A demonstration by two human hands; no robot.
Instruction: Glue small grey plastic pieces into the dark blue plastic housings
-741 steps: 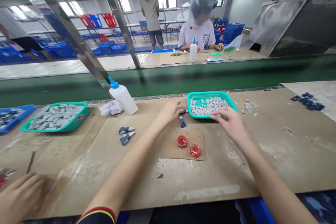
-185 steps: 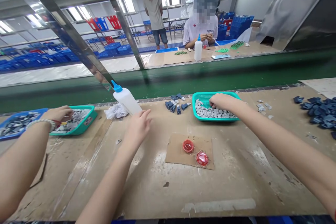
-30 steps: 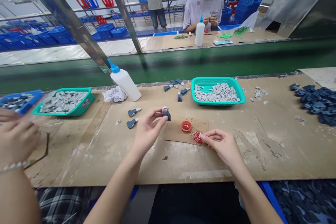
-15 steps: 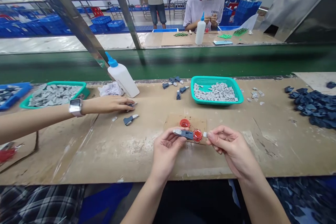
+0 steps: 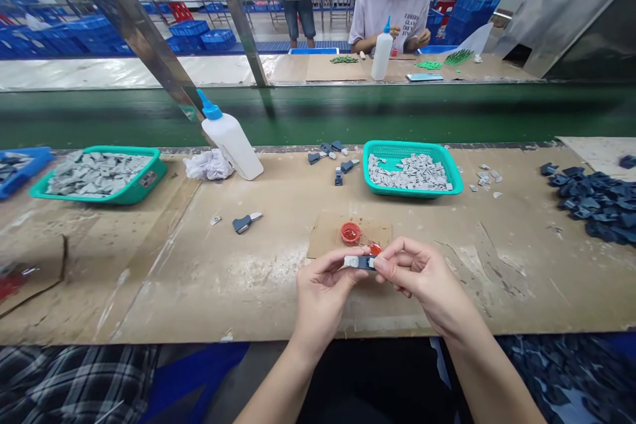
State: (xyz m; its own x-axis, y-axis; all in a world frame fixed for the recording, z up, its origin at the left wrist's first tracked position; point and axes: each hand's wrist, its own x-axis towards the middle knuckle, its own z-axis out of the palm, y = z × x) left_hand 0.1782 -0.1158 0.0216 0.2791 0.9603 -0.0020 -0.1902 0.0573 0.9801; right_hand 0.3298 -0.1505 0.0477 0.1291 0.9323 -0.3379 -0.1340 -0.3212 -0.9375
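My left hand (image 5: 325, 295) is closed around a small dark blue and light grey plastic part (image 5: 358, 262), held sideways above the table. Pressed against its right end, a small light grey piece (image 5: 371, 263) sits in the pinch of my right hand (image 5: 415, 271). My fingertips partly hide both. Just behind them lie two red caps with wet red liquid: one cap (image 5: 350, 232) shows fully on a cardboard square (image 5: 322, 236), the other (image 5: 374, 249) is half covered by my right hand.
A green basket (image 5: 412, 193) of grey pieces stands beyond my hands, with several blue-grey parts (image 5: 338, 175) to its left. Dark blue parts (image 5: 591, 202) are heaped at right. At left are a white bottle (image 5: 233, 146), crumpled cloth (image 5: 209, 165) and another basket (image 5: 139, 189). A person (image 5: 392, 10) sits opposite.
My right hand has moved left, bringing the small grey piece against the part in my left hand. The neighbouring person's arm with a watch has left the view at left.
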